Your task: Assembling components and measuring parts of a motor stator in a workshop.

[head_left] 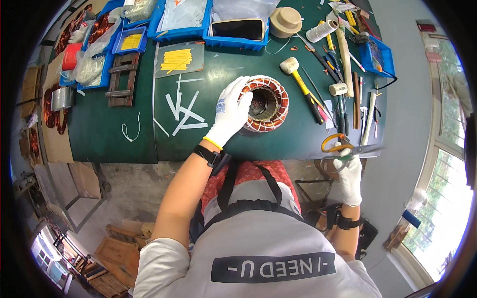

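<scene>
A ring-shaped motor stator (281, 102) stands on the green table, its copper windings tied with white cord and its bore facing up. My left hand (229, 110), in a white glove, grips the left side of its rim, with the thumb at the edge of the bore. At the table's front right edge, my right hand (350, 174), also gloved, is closed around a pair of scissors (338, 142) with orange handles. Their blades point right and look blurred. Part of the handle is hidden by my fingers.
White strips (189, 114) and yellow sleeves (176, 60) lie left of the stator. A yellow-handled mallet (301, 84), a cord spool (322, 31) and several hand tools lie right. Blue bins (238, 42) line the back. A wooden frame (122, 79) is at left.
</scene>
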Action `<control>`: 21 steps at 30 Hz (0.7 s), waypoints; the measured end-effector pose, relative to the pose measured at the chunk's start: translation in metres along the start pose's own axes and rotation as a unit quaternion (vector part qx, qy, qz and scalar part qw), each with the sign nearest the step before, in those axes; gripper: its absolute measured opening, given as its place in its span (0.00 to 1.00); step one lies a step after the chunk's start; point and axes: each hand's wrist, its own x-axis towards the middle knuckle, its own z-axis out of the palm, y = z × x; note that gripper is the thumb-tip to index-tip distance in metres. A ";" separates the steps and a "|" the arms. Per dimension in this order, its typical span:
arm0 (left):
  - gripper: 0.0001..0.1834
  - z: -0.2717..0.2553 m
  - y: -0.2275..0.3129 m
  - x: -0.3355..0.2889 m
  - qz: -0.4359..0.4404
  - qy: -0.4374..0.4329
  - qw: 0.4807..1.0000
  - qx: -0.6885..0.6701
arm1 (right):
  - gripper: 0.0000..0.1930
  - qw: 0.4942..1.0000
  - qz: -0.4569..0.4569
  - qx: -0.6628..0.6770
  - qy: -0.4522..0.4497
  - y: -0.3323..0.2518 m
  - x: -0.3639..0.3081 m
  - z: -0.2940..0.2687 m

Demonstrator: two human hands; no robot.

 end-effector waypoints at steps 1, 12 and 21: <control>0.23 -0.001 0.000 0.002 -0.003 -0.015 1.000 -0.003 | 0.13 1.000 0.000 -0.002 -0.002 -0.004 -0.001 0.004; 0.30 0.006 0.013 -0.004 -0.045 0.032 0.998 -0.020 | 0.12 0.894 -0.190 -0.392 -0.101 -0.046 0.029 0.022; 0.26 0.008 0.005 -0.004 -0.066 -0.027 0.995 -0.067 | 0.18 0.689 -0.205 -0.607 -0.340 -0.125 0.084 0.063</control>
